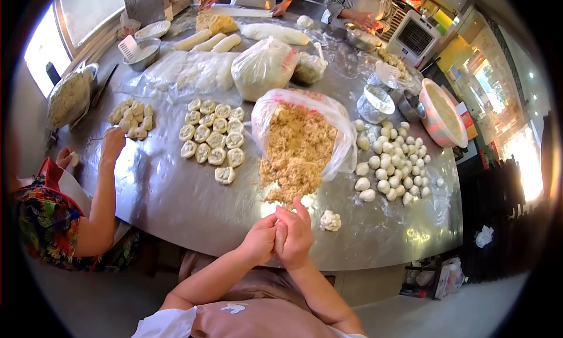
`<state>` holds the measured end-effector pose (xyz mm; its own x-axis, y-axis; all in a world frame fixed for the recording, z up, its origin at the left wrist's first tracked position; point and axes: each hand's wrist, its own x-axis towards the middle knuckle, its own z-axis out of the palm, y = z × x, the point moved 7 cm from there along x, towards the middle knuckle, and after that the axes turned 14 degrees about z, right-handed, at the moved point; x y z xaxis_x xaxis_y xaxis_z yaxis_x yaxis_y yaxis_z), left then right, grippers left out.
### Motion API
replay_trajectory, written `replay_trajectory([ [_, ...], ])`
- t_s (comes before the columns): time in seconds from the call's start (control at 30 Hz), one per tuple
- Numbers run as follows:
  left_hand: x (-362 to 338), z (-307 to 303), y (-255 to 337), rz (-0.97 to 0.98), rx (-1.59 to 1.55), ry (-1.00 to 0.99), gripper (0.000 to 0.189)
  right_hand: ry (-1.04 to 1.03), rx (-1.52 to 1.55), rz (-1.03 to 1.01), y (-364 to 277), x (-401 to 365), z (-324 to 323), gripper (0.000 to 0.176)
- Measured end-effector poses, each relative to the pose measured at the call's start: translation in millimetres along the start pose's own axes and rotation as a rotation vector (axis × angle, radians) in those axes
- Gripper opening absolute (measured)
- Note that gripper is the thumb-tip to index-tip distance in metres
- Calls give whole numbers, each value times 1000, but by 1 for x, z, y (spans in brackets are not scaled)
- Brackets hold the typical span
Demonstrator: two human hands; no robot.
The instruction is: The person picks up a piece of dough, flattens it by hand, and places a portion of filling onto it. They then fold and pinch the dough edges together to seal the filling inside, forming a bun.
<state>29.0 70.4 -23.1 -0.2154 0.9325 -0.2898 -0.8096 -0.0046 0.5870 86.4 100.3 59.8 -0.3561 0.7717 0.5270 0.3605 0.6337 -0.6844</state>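
Note:
My left hand [261,238] and my right hand [293,231] are pressed together at the table's near edge, fingers closed. Whatever may be between them is hidden. Just beyond them, crumbly brown filling [299,144] spills from an open plastic bag [343,132]. A small pleated dough piece [331,220] lies right of my hands. Farther right is a heap of small white dough balls [393,162]. Left of the bag, several round dough pieces with pleated tops [215,139] sit in rows.
At the left, a co-worker's hand [113,143] holds a thin stick by some dough pieces [132,116]. Two more people stand across the metal table [176,212]. Bagged dough [264,68], a metal bowl [142,55] and a large pink-rimmed tub [443,112] stand farther back.

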Motion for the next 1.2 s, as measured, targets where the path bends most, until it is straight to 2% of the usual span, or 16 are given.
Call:
replay_trajectory([
  [0.07, 0, -3, 1, -16, 73, 32, 32, 14, -6, -23, 0, 2, 2, 14],
  [0.17, -4, 10, 8, 49, -43, 56, 37, -62, 293, 439, 24, 3, 7, 20],
  [0.2, -6, 14, 8, 82, -123, 62, 39, -80, 416, 564, 37, 4, 11, 31],
  [0.3, -8, 24, 26, 455, 415, -170, 44, -26, 770, 815, 49, 7, 11, 39],
  [0.33, -13, 29, 39, 606, 664, -203, 38, -81, 737, 798, 43, 8, 13, 50],
  [0.43, -13, 26, 50, 772, 775, -209, 31, -155, 865, 746, 24, 4, 17, 67],
  [0.47, -13, 23, 51, 749, 714, -138, 25, -243, 922, 763, 25, -2, 25, 78],
  [0.57, -17, 31, 64, 959, 1010, -192, 26, -274, 871, 769, 23, -5, 29, 74],
  [0.7, -19, 36, 68, 1015, 1222, -197, 54, -369, 898, 875, 37, -16, 41, 53],
  [0.8, -18, 35, 68, 1005, 1001, -179, 68, -312, 534, 946, 41, -12, 25, 37],
  [0.9, -10, 29, 61, 809, 838, -159, 69, -183, 535, 754, 20, 12, 8, 30],
  [0.97, -2, 26, 55, 687, 725, -144, 70, -190, 362, 585, 23, 9, 10, 29],
  [1.03, 5, 23, 47, 558, 611, -135, 73, -171, 289, 330, -1, 10, 12, 35],
  [1.07, 7, 15, 40, 566, 551, -159, 63, -307, 363, 327, 3, 13, 18, 48],
  [1.13, 1, 21, 30, 434, 539, -189, 57, -241, 184, 407, 31, 20, 19, 52],
  [1.2, -2, 22, 22, 378, 491, -153, 48, -178, 187, 590, 61, 29, 22, 69],
])
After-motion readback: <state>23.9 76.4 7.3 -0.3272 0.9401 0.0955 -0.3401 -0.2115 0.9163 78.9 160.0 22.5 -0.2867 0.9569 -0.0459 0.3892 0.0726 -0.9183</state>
